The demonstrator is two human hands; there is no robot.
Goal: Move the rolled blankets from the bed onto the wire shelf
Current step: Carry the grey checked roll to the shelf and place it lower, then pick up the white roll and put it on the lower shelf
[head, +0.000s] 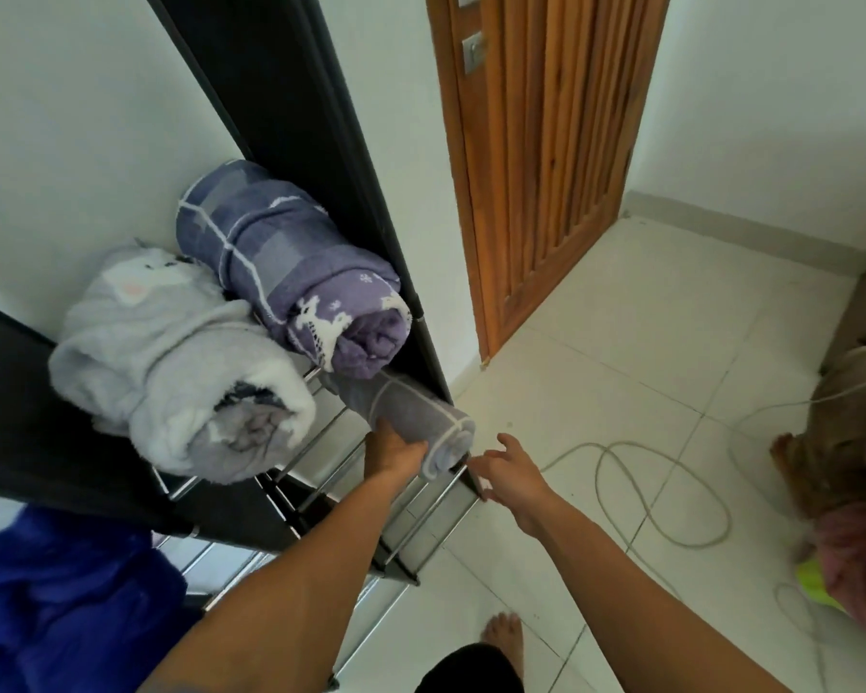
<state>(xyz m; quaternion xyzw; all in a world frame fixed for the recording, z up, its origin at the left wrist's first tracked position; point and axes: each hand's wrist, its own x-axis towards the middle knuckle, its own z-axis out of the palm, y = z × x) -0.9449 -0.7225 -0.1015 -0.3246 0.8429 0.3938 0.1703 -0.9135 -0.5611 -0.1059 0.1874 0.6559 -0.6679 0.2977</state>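
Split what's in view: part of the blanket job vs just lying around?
Job: grey roll, purple roll, small roll in left hand, right hand open, shelf.
Lying about: cable, door, blue fabric.

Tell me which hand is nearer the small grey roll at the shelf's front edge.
Left. The left hand grips the small grey roll from its near side; the right hand is open just to its right, not touching.

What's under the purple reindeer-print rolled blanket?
A smaller grey rolled blanket, held by the left hand, lies on the wire shelf bars. Its far end is hidden beneath the purple roll.
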